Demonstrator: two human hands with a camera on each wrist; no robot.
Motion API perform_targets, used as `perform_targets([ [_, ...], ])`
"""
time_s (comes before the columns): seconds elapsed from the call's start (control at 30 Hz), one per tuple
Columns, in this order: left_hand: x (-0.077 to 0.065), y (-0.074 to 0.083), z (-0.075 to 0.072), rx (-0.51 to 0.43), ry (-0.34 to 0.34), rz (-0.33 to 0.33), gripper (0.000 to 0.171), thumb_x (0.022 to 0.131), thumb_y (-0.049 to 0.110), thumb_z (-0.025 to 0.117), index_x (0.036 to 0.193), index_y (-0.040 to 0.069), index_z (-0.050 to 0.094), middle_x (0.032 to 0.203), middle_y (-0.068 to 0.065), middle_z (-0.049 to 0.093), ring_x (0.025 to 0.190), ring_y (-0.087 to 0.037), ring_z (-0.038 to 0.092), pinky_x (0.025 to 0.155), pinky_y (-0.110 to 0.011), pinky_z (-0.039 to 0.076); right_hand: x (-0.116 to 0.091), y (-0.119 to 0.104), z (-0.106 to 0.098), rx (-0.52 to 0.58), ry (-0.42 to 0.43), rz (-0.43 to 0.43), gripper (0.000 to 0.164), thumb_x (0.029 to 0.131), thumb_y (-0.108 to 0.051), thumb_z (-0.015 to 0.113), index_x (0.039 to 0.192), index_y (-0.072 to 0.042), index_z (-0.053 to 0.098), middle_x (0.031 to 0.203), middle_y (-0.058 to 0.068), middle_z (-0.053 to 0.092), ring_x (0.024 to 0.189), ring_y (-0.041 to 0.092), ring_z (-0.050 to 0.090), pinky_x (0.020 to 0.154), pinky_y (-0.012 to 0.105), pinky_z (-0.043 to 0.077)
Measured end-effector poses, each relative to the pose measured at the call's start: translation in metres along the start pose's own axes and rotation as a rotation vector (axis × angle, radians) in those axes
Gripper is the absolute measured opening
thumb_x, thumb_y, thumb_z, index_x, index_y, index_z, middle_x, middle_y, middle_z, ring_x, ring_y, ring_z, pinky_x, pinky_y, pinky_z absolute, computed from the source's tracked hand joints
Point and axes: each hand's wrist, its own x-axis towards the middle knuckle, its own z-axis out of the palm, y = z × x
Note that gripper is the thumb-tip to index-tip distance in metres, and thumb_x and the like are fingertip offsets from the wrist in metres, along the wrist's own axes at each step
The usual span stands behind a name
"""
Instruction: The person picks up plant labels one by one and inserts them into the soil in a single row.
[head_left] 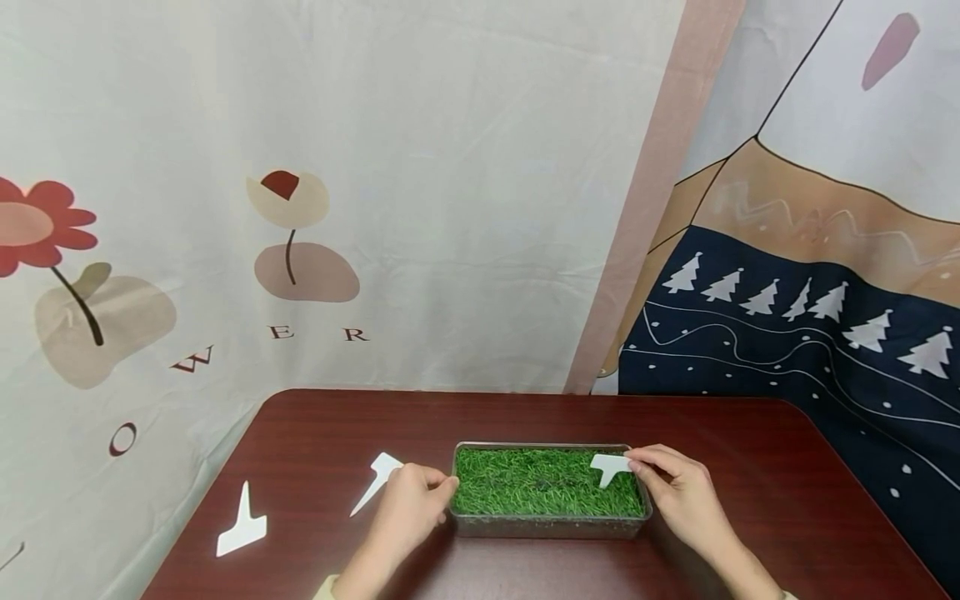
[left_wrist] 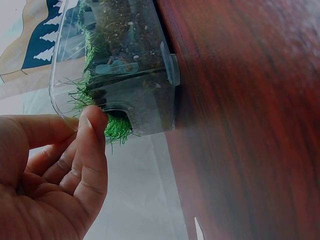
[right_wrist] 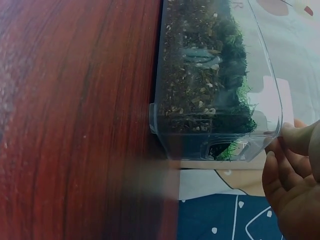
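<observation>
A clear plastic box [head_left: 551,527] stands on the table, filled with soil [right_wrist: 190,90] and topped with green grass [head_left: 517,483]. My left hand [head_left: 416,504] pinches the rim at its left end between thumb and fingers, seen close up in the left wrist view. At the opposite end, my right hand [head_left: 678,492] holds a white T-shaped plant label [head_left: 611,464] by one side of its head. The label's stem points down toward the grass near the right end; its tip overlaps the blades. In the right wrist view, the label shows pale behind the clear wall.
Just left of my left hand lies a second white plant label [head_left: 377,479], partly covered by that hand. Farther left another label [head_left: 243,525] lies on the dark red wooden table [head_left: 337,425]. A printed curtain [head_left: 465,208] hangs behind the table's back edge.
</observation>
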Motion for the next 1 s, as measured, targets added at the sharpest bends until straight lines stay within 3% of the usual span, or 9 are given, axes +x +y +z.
perform_targets([
  [0.7, -0.0007, 0.0009, -0.0011, -0.007, -0.003, -0.006, 0.018, 0.095, 0.011, 0.072, 0.08, 0.009, 0.081, 0.049, 0.009, 0.059, 0.045, -0.009, 0.058, 0.056, -0.026, 0.052, -0.0024, 0.0017, 0.0049, 0.017, -0.053, -0.065, 0.036, 0.075, 0.022, 0.079, 0.097, -0.007, 0.079, 0.094, -0.004, 0.075, 0.084, 0.005, 0.07, 0.074, 0.01, 0.051],
  [1.0, -0.0006, 0.002, -0.0006, -0.007, -0.003, -0.004, 0.019, 0.095, 0.011, 0.072, 0.078, 0.009, 0.08, 0.049, 0.006, 0.06, 0.044, -0.009, 0.057, 0.056, -0.026, 0.053, -0.0031, -0.0011, 0.0035, 0.025, -0.054, -0.024, 0.036, 0.078, 0.021, 0.078, 0.101, -0.007, 0.08, 0.095, -0.004, 0.075, 0.082, 0.003, 0.068, 0.071, 0.011, 0.051],
])
